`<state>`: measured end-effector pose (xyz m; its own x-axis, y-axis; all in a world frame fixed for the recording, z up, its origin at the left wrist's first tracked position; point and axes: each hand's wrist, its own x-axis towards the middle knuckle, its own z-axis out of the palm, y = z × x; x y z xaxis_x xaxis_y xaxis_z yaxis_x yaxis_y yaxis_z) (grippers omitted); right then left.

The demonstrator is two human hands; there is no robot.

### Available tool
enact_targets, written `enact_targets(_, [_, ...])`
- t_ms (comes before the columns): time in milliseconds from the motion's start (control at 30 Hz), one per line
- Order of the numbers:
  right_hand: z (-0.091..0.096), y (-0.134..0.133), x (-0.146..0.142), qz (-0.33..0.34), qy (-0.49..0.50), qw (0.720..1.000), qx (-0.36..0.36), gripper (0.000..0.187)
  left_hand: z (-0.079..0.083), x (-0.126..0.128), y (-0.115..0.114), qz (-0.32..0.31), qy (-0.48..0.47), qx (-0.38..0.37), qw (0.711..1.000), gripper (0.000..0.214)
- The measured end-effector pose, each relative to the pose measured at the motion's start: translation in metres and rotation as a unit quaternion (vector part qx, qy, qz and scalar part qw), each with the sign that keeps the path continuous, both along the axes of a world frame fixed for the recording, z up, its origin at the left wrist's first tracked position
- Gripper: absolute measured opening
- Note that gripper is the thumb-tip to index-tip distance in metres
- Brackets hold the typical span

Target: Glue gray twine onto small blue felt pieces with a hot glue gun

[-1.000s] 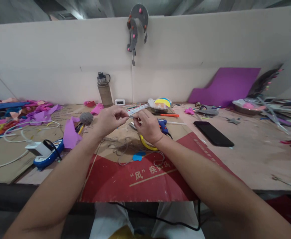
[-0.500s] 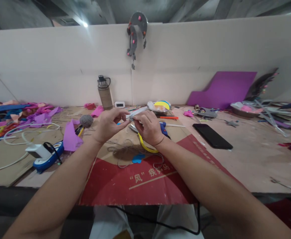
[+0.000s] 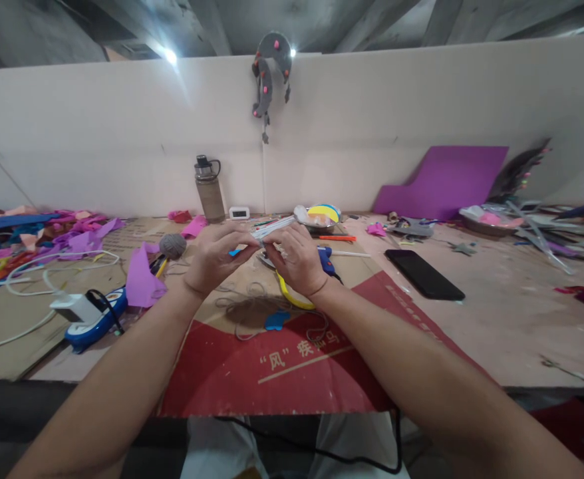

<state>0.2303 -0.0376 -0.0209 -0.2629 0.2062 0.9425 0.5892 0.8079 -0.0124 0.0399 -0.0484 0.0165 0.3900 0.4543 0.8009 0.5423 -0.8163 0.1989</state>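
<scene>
A bundle of thin white strips point(image 3: 276, 226), its exact kind unclear, is raised over the cardboard between my two hands. My left hand point(image 3: 215, 258) closes thumb and fingertips on the bundle's near end. Right beside it, my right hand point(image 3: 299, 259) pinches the same bundle with curled fingers. Beneath the right hand lie yellow-handled scissors point(image 3: 288, 293), partly covered by it. Loose grey yarn point(image 3: 245, 303) and a small blue cutout point(image 3: 277, 320) rest below the hands. A blue glue gun point(image 3: 328, 258) sits just beyond my right wrist.
Red-and-brown cardboard point(image 3: 312, 386) covers the table's middle. To the left are a blue power strip point(image 3: 92, 329), a purple sheet point(image 3: 144, 276) and a yarn ball point(image 3: 173, 246). A phone point(image 3: 424, 274) lies right; a bottle point(image 3: 209, 189) stands behind.
My left hand's fingers have come in closer and straightened along the bundle, touching near the right fingertips. More of the white strips shows. The view has shifted slightly.
</scene>
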Motion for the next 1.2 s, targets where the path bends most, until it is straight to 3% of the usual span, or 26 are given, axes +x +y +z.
enact_targets(233, [-0.003, 0.007, -0.001, 0.048, 0.070, 0.996, 0.007, 0.005, -0.001, -0.005, 0.013, -0.045, -0.055, 0.032, 0.997, 0.008])
enact_targets(400, [-0.003, 0.006, -0.001, 0.042, 0.080, 0.996, 0.025, 0.005, -0.001, -0.003, 0.013, -0.045, -0.087, -0.022, 0.995, 0.010])
enact_targets(500, [-0.003, 0.004, -0.002, 0.062, 0.083, 0.994, 0.022, 0.005, -0.004, 0.000, 0.013, -0.071, -0.114, -0.096, 0.986, 0.014])
enact_targets(700, [-0.003, 0.002, -0.005, 0.092, 0.122, 0.988, -0.035, 0.001, -0.006, 0.007, 0.013, -0.152, -0.177, -0.274, 0.933, 0.021])
enact_targets(933, [-0.004, -0.001, -0.010, 0.128, 0.151, 0.976, -0.088, 0.007, -0.006, 0.006, 0.015, -0.167, -0.219, -0.403, 0.873, 0.029])
enact_targets(1067, [-0.002, 0.000, -0.011, 0.175, 0.167, 0.967, -0.075, 0.006, -0.005, 0.008, 0.013, -0.195, -0.259, -0.429, 0.843, 0.021])
enact_targets(1200, [-0.003, 0.000, -0.013, 0.164, 0.196, 0.960, -0.114, 0.011, -0.004, 0.009, 0.010, -0.227, -0.275, -0.409, 0.840, 0.017])
